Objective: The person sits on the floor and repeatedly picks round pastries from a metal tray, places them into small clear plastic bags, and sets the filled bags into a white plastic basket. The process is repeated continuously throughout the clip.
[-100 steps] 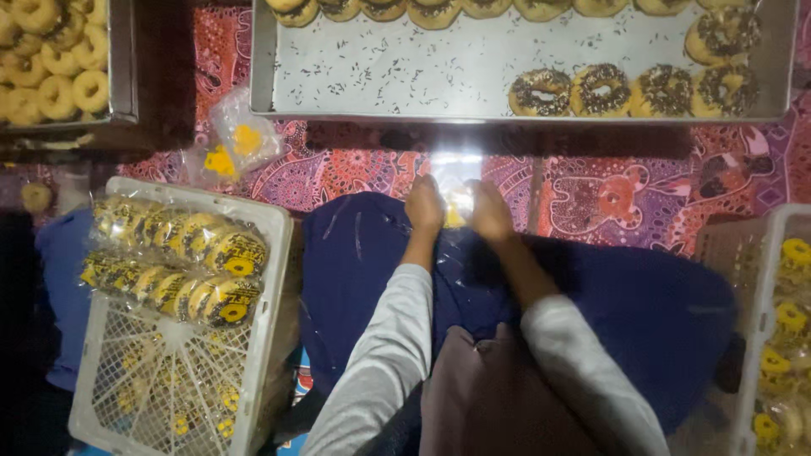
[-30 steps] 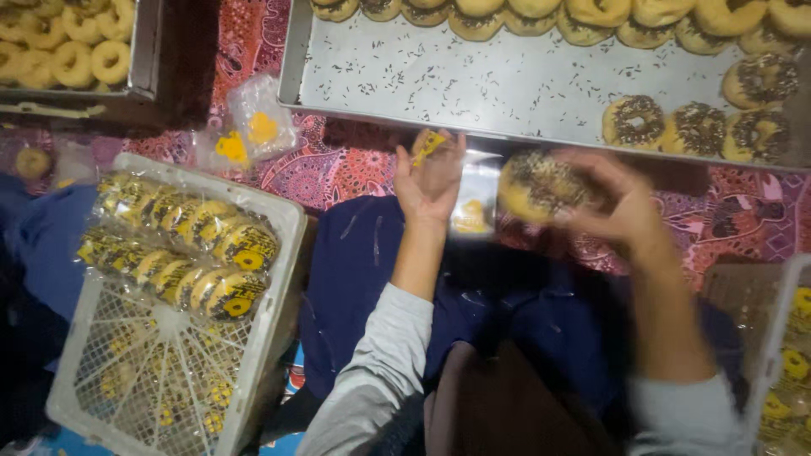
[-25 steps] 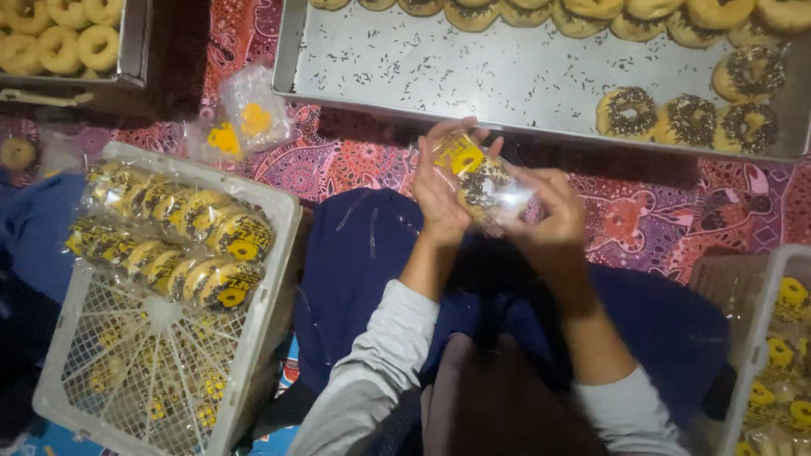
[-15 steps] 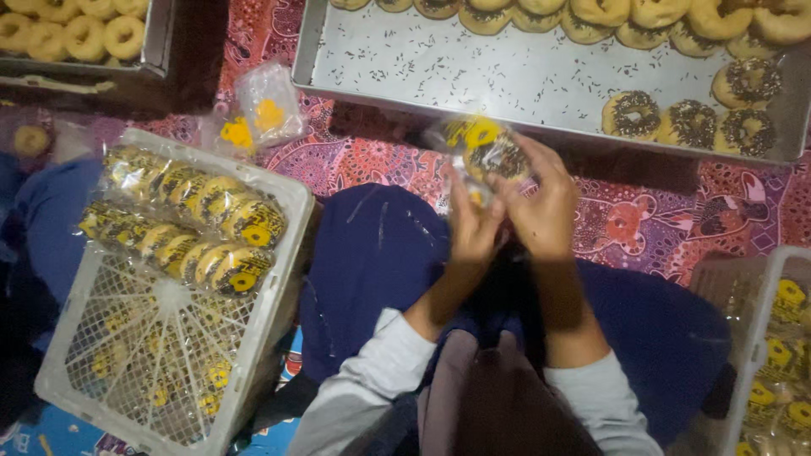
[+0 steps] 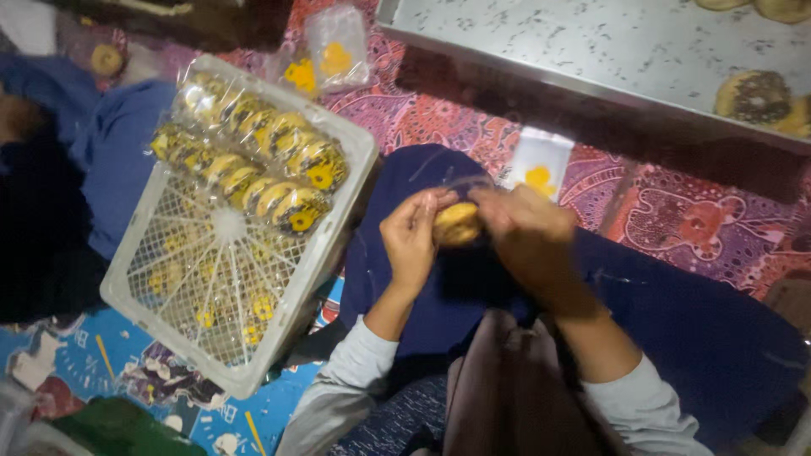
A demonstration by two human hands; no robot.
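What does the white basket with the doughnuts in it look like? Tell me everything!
The white basket is a plastic crate with a lattice floor and low solid walls. It sits tilted on the patterned mat, left of the person's left hand, which does not touch it. Two rows of wrapped doughnuts with yellow labels fill its far end; the near part shows bare lattice.

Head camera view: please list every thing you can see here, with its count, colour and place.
wrapped doughnut: one, golden brown, between both hands, centre.
packed doughnuts: two rows, yellow and dark, far end of the crate.
plastic crate: one, white lattice, left.
empty bags: a few, clear with yellow marks, top centre; one more beyond the hands.
metal tray: one, grey, top right.
topped doughnut: at least one, dark, right end of the tray.
patterned cloth: one, red-purple, underneath.
left hand: on the doughnut.
right hand: on the doughnut.
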